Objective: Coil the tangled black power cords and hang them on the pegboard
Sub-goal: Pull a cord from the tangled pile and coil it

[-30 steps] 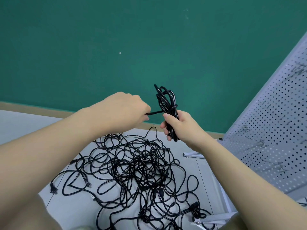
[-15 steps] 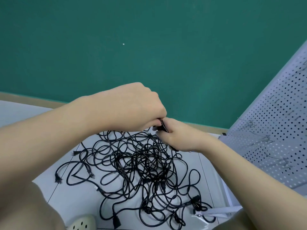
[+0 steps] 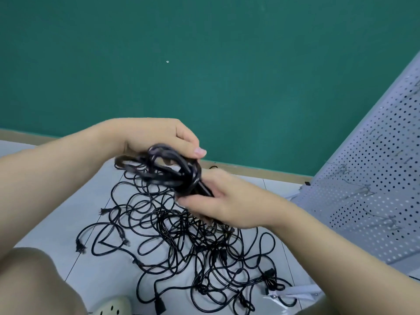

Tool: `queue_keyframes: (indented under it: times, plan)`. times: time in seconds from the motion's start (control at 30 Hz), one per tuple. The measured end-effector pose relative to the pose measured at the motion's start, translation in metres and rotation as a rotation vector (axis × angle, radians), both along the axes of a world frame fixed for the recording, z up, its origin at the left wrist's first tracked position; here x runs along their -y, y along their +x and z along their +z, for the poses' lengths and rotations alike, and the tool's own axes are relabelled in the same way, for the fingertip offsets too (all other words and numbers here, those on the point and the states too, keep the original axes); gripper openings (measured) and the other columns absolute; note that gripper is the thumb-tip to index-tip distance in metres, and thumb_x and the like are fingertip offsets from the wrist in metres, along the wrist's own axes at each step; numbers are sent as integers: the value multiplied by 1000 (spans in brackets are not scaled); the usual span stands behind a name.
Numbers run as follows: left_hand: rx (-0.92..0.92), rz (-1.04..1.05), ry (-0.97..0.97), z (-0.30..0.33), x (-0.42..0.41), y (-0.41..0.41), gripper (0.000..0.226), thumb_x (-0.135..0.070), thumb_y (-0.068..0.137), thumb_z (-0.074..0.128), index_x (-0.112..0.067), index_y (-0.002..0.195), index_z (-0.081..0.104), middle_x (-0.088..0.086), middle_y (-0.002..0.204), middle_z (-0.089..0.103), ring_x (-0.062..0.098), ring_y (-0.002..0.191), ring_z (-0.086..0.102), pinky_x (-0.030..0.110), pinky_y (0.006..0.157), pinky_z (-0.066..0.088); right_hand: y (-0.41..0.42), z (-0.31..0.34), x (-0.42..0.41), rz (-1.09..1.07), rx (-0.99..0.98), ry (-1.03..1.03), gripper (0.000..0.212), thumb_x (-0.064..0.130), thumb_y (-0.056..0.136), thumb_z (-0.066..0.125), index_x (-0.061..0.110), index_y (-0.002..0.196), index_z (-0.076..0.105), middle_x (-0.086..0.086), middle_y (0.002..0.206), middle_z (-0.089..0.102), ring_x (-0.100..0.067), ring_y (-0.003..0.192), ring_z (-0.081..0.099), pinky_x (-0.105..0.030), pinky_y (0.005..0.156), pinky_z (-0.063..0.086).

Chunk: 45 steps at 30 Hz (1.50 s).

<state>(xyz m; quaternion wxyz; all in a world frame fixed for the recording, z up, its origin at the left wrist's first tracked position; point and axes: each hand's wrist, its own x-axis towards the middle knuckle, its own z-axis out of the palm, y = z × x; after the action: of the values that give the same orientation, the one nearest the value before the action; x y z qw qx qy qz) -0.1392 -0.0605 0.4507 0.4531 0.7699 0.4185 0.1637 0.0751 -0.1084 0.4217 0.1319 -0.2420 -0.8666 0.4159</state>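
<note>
A coiled black power cord point(image 3: 169, 170) is held in the air between both hands, blurred by motion. My left hand point(image 3: 156, 136) grips the upper loops of the coil from above. My right hand point(image 3: 223, 201) holds the coil's lower end, fingers wrapped around it. Below them a big tangle of black power cords point(image 3: 181, 242) lies spread on the grey tiled floor, with plugs sticking out at its edges. The white pegboard point(image 3: 372, 183) leans at the right, with thin wire hooks on it.
A green wall point(image 3: 204, 64) with a tan skirting strip stands behind. My knee point(image 3: 29, 283) and a cream perforated shoe point(image 3: 113, 306) are at the lower left. The pegboard's white foot point(image 3: 295, 292) lies on the floor at lower right, against the tangle.
The coil was upright in my right hand while my left pulled its end. The hands then closed together, and now the coil lies sideways, gripped by both hands.
</note>
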Motion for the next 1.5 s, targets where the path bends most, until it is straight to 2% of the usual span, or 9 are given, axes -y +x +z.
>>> queue_keyframes:
  times: [0.17,0.33,0.47,0.67,0.77,0.97,1.1,1.27,1.5]
  plan:
    - [315,156,-64,-10,0,5,29,-29,87,66,-13,63,59,6,61,32,18,58,24,23,52,25,5,10,-10,-200,-323,-366,7,10,104,56,7,99,53,-8,75,48,-25,69,46,-36,59,44]
    - [296,342,-54,-9,4,27,52,-24,107,46,-22,56,55,-3,54,20,12,49,14,26,48,15,7,14,-23,-367,-574,-627,13,8,105,55,-1,113,57,-2,73,49,-16,64,47,-27,53,43]
    - [146,387,-12,-8,8,32,41,-32,107,42,-14,73,55,-4,52,26,13,48,19,25,45,18,14,15,-28,-427,-560,-636,8,8,104,58,0,102,58,-5,74,51,-15,62,49,-26,52,43]
    - [-35,439,334,-9,19,39,53,-41,108,44,-16,65,64,-9,46,48,10,46,34,23,47,28,17,14,-29,-472,-594,-717,14,14,101,63,9,104,50,-6,75,51,-17,62,48,-27,51,43]
    - [-71,458,456,-11,23,44,54,-43,105,48,-16,61,64,-8,43,32,11,43,27,24,44,25,17,16,-29,-495,-684,-803,22,25,99,65,16,112,50,-5,73,50,-17,62,45,-26,51,40]
    - [169,454,433,-9,26,54,7,-29,95,70,-24,95,74,-12,77,73,0,63,60,19,65,49,21,17,-37,-540,-762,-861,27,42,101,58,20,110,46,-4,73,49,-15,57,45,-22,46,37]
    - [332,482,346,-11,25,53,13,-26,96,71,-14,93,73,-9,63,64,6,53,51,22,60,44,23,16,-36,-488,-713,-845,45,55,96,56,23,126,47,-2,72,50,-14,57,44,-23,46,37]
    - [537,558,188,-12,19,51,40,-43,89,77,-6,82,62,4,64,53,20,57,43,34,62,40,16,16,-28,-452,-731,-807,27,45,104,51,23,117,58,-2,82,56,-17,58,47,-27,49,39]
    - [556,552,167,-13,16,50,34,-43,92,74,-26,117,60,-3,65,46,14,54,40,24,55,37,9,17,-23,-497,-704,-663,22,39,108,47,21,108,58,-4,79,54,-21,56,49,-32,51,42]
